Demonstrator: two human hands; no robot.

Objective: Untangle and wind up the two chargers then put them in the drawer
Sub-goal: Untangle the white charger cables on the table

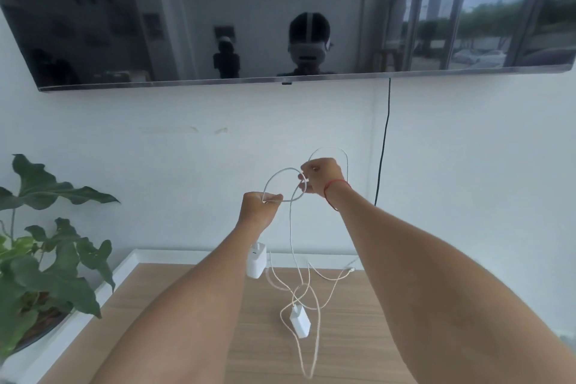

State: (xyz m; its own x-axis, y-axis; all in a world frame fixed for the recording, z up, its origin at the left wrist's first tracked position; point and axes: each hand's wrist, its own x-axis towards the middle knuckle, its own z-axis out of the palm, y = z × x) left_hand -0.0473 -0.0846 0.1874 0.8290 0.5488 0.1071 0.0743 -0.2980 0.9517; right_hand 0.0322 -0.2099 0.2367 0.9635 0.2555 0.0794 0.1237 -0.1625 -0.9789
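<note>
Cable (282,169) between left hand (258,206), right hand (322,176)

A white cable (282,179) hangs looped above tangled cords (307,287) on the desk (358,337); a small adapter (300,321) lies flat, a larger adapter (257,260) farther back.

a thin red string bracelet (336,182) circles the bare right wrist (336,195).

The desk (358,352), lower centre, is matt light wood grain with a smooth white edge. The upper brick (256,262) and lower brick (300,321) look like smooth white plastic, as do the cables (291,243). The TV (93,25) screen up top is glossy and mirror-like. The wall (156,140) is matt white.
</note>
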